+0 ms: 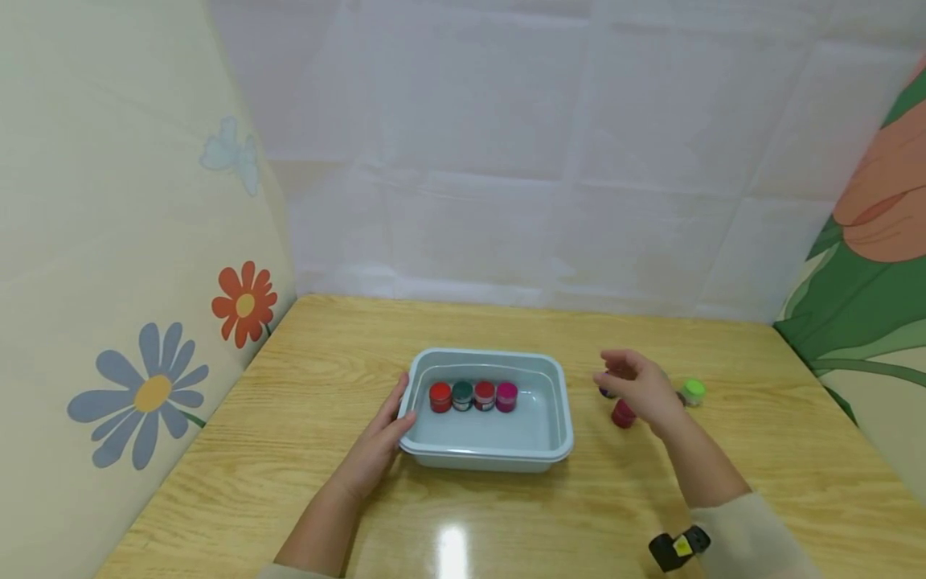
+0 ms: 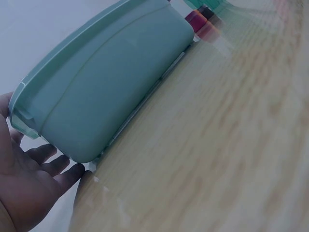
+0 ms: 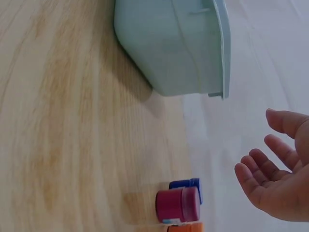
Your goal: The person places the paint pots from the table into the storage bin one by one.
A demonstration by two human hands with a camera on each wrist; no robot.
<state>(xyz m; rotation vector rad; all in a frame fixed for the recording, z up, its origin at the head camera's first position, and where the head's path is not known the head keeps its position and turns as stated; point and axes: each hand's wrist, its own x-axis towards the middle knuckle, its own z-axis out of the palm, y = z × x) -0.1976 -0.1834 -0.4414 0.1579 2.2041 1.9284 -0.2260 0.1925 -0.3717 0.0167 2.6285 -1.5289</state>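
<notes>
A pale blue-green plastic tub (image 1: 488, 438) sits on the table. At its left end my left hand (image 1: 376, 454) grips the rim, thumb over the edge and fingers along the outer wall. Inside stand small paint jars in a row: a red jar (image 1: 440, 397), a dark green jar (image 1: 462, 396), another red jar (image 1: 484, 395) and a magenta jar (image 1: 506, 396). To the tub's right, my right hand (image 1: 646, 394) hovers above more jars, fingers loosely bent and holding nothing. Below it are a crimson jar (image 3: 170, 206), a blue-purple jar (image 3: 179, 184) and an orange jar (image 3: 186, 228), partly cut off.
A lime-green-topped jar (image 1: 693, 391) stands right of my right hand, with a dark jar partly hidden beside it. A white cloth (image 1: 463, 201) hangs behind the wooden table (image 1: 347, 346). Flower-patterned cloths (image 1: 108, 281) flank the table on both sides.
</notes>
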